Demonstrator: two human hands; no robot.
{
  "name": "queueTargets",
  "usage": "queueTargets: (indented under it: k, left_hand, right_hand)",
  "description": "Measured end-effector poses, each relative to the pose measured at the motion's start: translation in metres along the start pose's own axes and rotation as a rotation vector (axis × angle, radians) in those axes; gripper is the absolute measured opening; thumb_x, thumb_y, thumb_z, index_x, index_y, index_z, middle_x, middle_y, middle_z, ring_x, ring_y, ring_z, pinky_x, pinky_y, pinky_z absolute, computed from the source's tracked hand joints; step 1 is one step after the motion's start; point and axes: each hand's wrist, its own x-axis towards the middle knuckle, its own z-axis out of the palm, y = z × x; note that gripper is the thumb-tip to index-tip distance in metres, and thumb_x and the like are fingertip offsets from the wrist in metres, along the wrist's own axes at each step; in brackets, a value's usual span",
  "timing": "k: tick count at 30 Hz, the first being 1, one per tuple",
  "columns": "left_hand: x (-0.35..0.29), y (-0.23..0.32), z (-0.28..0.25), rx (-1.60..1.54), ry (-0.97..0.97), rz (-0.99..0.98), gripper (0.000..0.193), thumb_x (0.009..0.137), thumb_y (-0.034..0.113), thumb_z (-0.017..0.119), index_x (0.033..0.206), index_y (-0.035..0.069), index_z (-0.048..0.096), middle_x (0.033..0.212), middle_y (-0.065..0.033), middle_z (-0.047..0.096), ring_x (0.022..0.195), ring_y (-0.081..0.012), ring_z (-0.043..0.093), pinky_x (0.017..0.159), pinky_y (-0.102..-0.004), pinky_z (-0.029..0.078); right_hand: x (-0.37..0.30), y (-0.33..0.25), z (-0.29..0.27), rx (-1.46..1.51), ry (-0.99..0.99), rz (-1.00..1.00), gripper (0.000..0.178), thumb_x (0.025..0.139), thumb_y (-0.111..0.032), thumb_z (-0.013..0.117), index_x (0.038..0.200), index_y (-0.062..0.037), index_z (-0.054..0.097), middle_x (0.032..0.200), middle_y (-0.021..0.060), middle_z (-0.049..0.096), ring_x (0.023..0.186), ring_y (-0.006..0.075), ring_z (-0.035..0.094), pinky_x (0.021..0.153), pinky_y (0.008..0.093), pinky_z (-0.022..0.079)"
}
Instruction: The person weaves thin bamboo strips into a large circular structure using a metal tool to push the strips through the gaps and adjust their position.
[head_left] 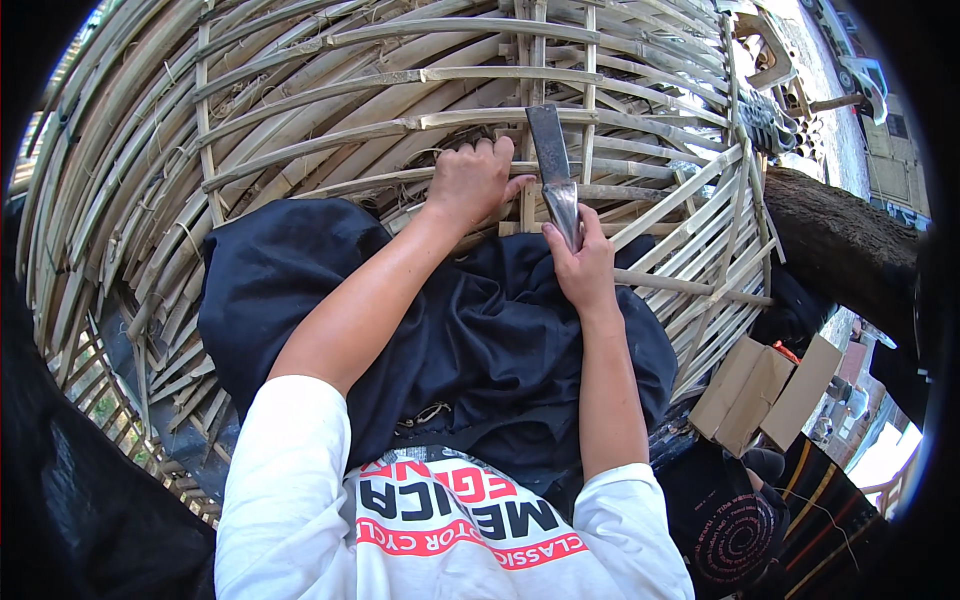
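My left hand [470,182] is closed in a fist on a bamboo strip [395,179] of the woven frame in front of me; the fingertips are hidden. Just right of it, my right hand [585,258] grips a broad-bladed knife [549,148] by its tapered metal handle. The dark, square-ended blade points away from me and lies over the crossing strips. Long curved slats form an open bamboo lattice [300,155] that fills the far side. Its near edge meets the dark cloth [300,260] over my lap and knees.
A thick brown log [845,225] lies at the right. Nearer stands an open cardboard box [745,395] with something orange behind its flap. Low on the right is a person in a black printed shirt [725,520]. Narrower slats [700,260] fan out beside my right knee.
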Motion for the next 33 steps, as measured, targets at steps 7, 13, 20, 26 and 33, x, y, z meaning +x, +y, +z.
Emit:
queueTargets:
  k: [7,13,20,26,33]
  left_hand:
    - [-0.001,0.002,-0.001,-0.009,-0.009,-0.016,0.051,0.082,0.053,0.067,0.097,0.007,0.052,0.079,-0.0098,0.064,0.071,-0.0260,0.070,0.057,-0.0388,0.055]
    - [-0.001,0.001,-0.002,-0.031,-0.021,-0.025,0.051,0.080,0.051,0.070,0.098,0.007,0.052,0.080,-0.0093,0.064,0.070,-0.0263,0.070,0.057,-0.0380,0.055]
    - [-0.001,0.000,-0.003,-0.055,-0.019,-0.026,0.052,0.081,0.052,0.068,0.101,0.007,0.053,0.081,-0.0097,0.065,0.071,-0.0254,0.070,0.058,-0.0376,0.056]
    - [-0.003,-0.002,-0.001,-0.039,0.003,-0.027,0.051,0.081,0.053,0.068,0.100,0.007,0.053,0.079,-0.0094,0.065,0.071,-0.0251,0.070,0.057,-0.0381,0.056]
    - [-0.001,-0.002,-0.002,-0.068,-0.037,-0.017,0.055,0.083,0.056,0.064,0.101,0.006,0.054,0.079,-0.0098,0.066,0.070,-0.0256,0.070,0.057,-0.0378,0.056]
  right_hand:
    - [-0.004,0.001,0.005,-0.120,-0.027,-0.083,0.043,0.088,-0.025,0.068,0.119,0.0004,0.053,0.087,0.0292,0.067,0.084,0.0480,0.065,0.070,0.0500,0.052]
    - [-0.004,-0.001,0.004,-0.175,-0.033,-0.054,0.041,0.089,-0.024,0.067,0.119,0.0001,0.052,0.086,0.0296,0.066,0.082,0.0486,0.065,0.070,0.0513,0.051]
    - [-0.010,-0.011,0.005,-0.139,0.031,-0.143,0.040,0.090,-0.025,0.065,0.120,-0.0010,0.051,0.084,0.0293,0.066,0.081,0.0486,0.065,0.069,0.0521,0.051]
    - [-0.009,-0.012,0.007,-0.245,-0.035,-0.081,0.040,0.091,-0.025,0.064,0.120,-0.0014,0.050,0.083,0.0292,0.066,0.080,0.0486,0.064,0.069,0.0524,0.051]
    - [-0.009,-0.012,0.004,-0.291,-0.073,-0.028,0.040,0.090,-0.024,0.065,0.119,-0.0002,0.050,0.084,0.0285,0.066,0.081,0.0486,0.064,0.069,0.0513,0.051]
